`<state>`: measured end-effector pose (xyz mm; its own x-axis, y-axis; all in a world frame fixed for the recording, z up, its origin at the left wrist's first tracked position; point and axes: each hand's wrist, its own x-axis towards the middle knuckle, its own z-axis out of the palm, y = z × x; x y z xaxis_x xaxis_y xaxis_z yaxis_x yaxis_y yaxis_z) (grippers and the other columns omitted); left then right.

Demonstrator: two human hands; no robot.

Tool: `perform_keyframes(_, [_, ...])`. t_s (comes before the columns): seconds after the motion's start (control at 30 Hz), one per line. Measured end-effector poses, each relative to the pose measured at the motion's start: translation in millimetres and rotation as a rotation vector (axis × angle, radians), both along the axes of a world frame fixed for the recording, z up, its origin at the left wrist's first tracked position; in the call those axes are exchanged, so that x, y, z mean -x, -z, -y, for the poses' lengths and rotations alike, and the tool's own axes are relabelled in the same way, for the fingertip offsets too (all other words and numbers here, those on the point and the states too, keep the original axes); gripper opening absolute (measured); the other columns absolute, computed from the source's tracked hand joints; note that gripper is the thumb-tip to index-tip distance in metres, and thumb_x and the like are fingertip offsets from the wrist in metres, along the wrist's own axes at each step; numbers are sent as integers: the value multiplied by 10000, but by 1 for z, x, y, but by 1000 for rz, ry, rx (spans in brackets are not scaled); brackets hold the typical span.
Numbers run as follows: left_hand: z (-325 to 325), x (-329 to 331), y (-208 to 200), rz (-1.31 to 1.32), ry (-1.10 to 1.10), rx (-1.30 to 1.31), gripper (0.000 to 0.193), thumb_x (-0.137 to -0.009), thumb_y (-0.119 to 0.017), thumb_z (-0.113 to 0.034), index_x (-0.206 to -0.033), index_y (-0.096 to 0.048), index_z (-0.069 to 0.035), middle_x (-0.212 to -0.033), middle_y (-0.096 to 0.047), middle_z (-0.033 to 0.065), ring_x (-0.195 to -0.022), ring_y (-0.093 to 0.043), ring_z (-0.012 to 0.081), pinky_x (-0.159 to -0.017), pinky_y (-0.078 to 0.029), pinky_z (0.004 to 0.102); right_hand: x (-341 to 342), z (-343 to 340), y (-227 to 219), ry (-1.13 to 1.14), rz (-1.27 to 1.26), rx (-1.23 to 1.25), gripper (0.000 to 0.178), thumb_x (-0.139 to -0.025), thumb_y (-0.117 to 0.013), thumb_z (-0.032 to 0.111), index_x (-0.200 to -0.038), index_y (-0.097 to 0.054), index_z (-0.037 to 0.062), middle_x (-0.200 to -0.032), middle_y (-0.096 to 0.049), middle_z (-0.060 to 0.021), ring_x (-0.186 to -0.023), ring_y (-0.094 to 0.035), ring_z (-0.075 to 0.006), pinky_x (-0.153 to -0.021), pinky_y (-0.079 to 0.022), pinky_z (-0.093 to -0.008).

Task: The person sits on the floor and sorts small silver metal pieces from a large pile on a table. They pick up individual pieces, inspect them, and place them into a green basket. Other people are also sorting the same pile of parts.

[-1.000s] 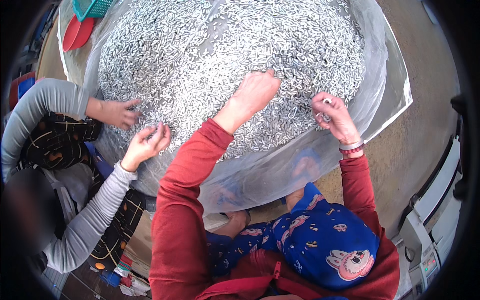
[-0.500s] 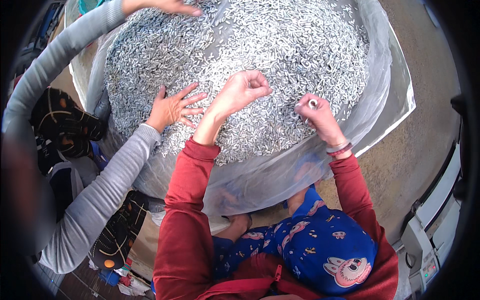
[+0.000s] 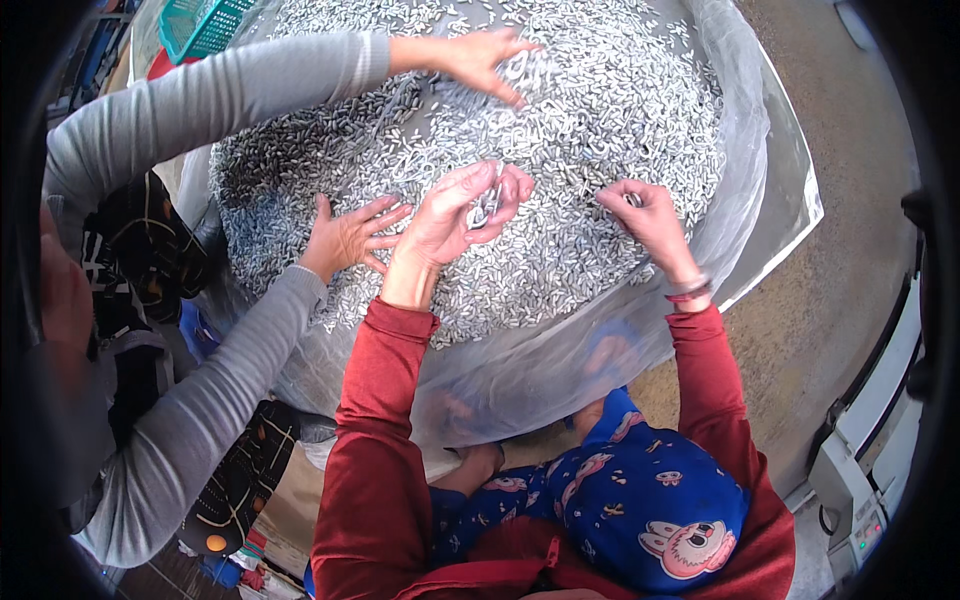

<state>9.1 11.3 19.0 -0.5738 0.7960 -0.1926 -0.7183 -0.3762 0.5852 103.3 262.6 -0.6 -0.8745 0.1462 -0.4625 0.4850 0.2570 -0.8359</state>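
Note:
A broad heap of small silvery metal pieces (image 3: 570, 260), some curved like hooks or links, lies spread before me. Above its middle, my left hand (image 3: 470, 205) is turned palm up, fingers curled round several small metal pieces (image 3: 484, 208). My right hand (image 3: 645, 220) hangs over the right part of the heap, thumb and fingers pinched together. A small pale glint shows at its fingers, too small to name.
Beside me at left, a co-worker in grey sleeves has one hand (image 3: 350, 235) spread on the heap and another (image 3: 480, 62) over its far part. Clear plastic sheeting (image 3: 740, 180) lines the heap's edge. A green basket (image 3: 205, 25) stands far left.
My left hand has rolled palm up, showing the pieces in it. The ring-like piece at my right hand no longer shows clearly. The co-worker's far hand has swept right across the heap.

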Motion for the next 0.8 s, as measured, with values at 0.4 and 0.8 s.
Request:
perform_keyframes(0.4, [-13, 4, 8, -1363, 252, 914, 152, -799, -651, -171, -918, -662, -76, -800, -614, 89, -693, -621, 219, -605, -483, 354, 11, 42, 5, -57, -195, -31, 183, -799, -634, 166, -861, -665, -4, -705, -657, -90, -620, -595, -168, -610, -472, -312])
perform_keyframes(0.8, [7, 13, -16, -871, 59, 684, 93, -801, -594, -121, -833, -592, -34, -792, -553, 54, -577, -509, 143, -463, -385, 249, 1, 0, -43, -28, -114, 982, 330, -718, -399, 117, -949, -548, -65, -813, -561, -140, -619, -526, -139, -348, -328, -203])
